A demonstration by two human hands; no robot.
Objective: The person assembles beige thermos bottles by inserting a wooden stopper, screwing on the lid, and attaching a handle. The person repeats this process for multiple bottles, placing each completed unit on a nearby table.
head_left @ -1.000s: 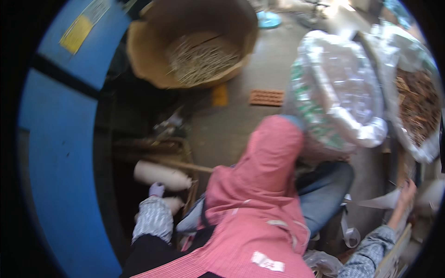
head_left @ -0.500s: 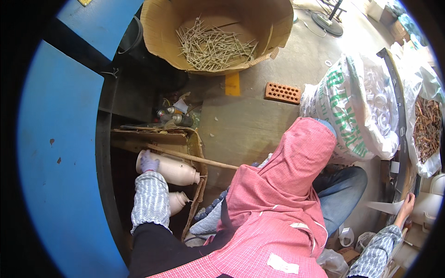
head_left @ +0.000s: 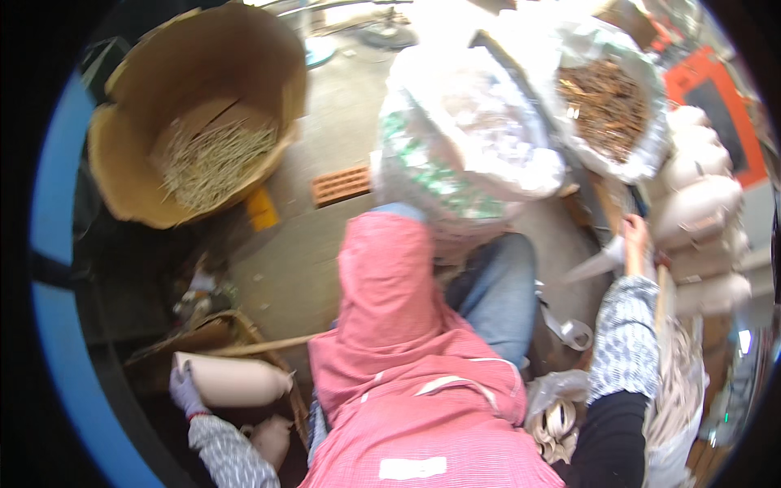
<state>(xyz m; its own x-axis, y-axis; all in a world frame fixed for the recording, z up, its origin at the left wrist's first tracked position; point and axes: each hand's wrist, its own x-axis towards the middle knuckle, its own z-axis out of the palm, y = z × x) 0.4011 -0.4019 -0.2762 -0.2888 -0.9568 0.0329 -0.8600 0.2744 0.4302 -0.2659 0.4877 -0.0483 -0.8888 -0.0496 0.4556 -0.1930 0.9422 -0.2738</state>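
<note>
At the lower left, my left hand (head_left: 186, 392) wears a pale purple glove. Its fingers close on the wide end of a beige bottle-shaped shell (head_left: 237, 381), which lies on its side over a cardboard box (head_left: 230, 324). A second beige shell (head_left: 272, 439) sits lower in that box, partly hidden by my sleeve. At the right, my bare right hand (head_left: 636, 237) is closed round a pale, blade-shaped thing (head_left: 591, 266) that tapers to a point toward the left. Motion blurs its details. Several more beige shells (head_left: 698, 213) are stacked just right of this hand.
A large cardboard drum (head_left: 122, 159) holds thin pale sticks. Beyond my knees are a perforated red brick (head_left: 341, 185), a white sack (head_left: 443, 175) and a bag of brown scraps (head_left: 606, 110). A wooden stick (head_left: 281, 345) crosses the box edge. Pale strips (head_left: 677, 382) fill another bag.
My view has swung to the right. The left hand has shifted from lying over the shell to gripping its wide end. The right hand still holds the blade-shaped thing, now pointing lower left.
</note>
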